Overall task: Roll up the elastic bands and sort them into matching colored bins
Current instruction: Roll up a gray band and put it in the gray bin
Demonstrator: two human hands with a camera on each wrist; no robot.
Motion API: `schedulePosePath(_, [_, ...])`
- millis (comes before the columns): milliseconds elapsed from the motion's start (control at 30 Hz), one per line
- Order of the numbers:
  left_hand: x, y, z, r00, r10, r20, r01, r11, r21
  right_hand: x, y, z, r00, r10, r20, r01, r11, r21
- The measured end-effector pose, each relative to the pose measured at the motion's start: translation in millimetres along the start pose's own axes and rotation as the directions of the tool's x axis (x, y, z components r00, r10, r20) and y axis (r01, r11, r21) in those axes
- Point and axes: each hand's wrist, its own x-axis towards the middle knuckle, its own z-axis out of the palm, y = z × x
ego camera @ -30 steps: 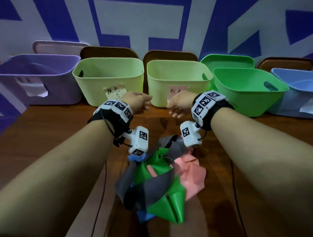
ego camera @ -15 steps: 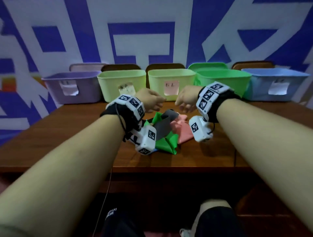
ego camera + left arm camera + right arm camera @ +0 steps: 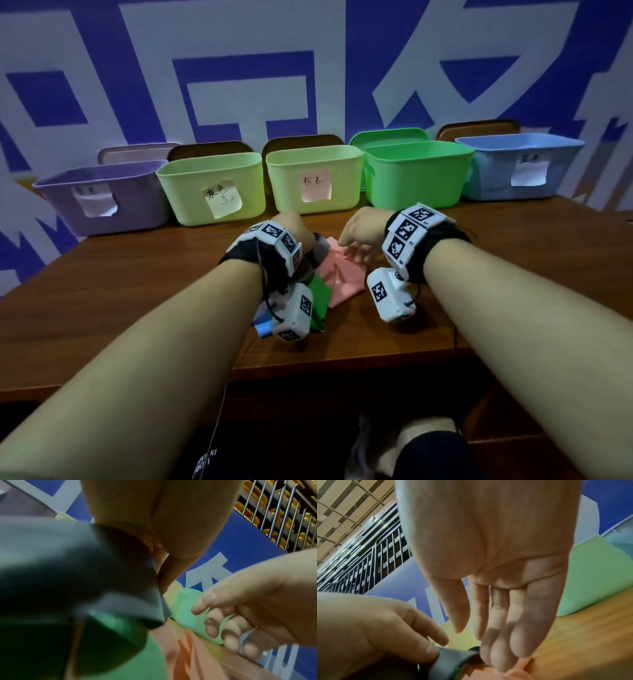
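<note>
The left hand (image 3: 373, 628) pinches the grey band (image 3: 453, 658) between thumb and fingers. The right hand (image 3: 496, 568) holds nothing, its straight fingers (image 3: 503, 642) touching the pink band (image 3: 342, 277). Both bands lie in a tangle with a green band (image 3: 320, 301) on the table (image 3: 496, 274), near the bins (image 3: 212, 185). Judged step: pulling grey free. Next, the right hand likely pins the heap down.
</note>
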Motion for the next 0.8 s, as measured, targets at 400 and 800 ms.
schedulePosePath(400, [6.1, -31.5, -40.9, 0.959, -0.031, 0.281, 0.277, 0.297, -0.914, 8.3, -30.3, 9.6, 0.956, -0.283, 0.083, 0.214, 0.861, 0.461])
schedulePosePath(800, [-16.9, -52.0, -49.3, 0.956, 0.051, 0.290, 0.266, 0.271, -0.925, 12.0, -62.2, 33.4, 0.902, -0.421, -0.096, 0.421, 0.804, 0.420])
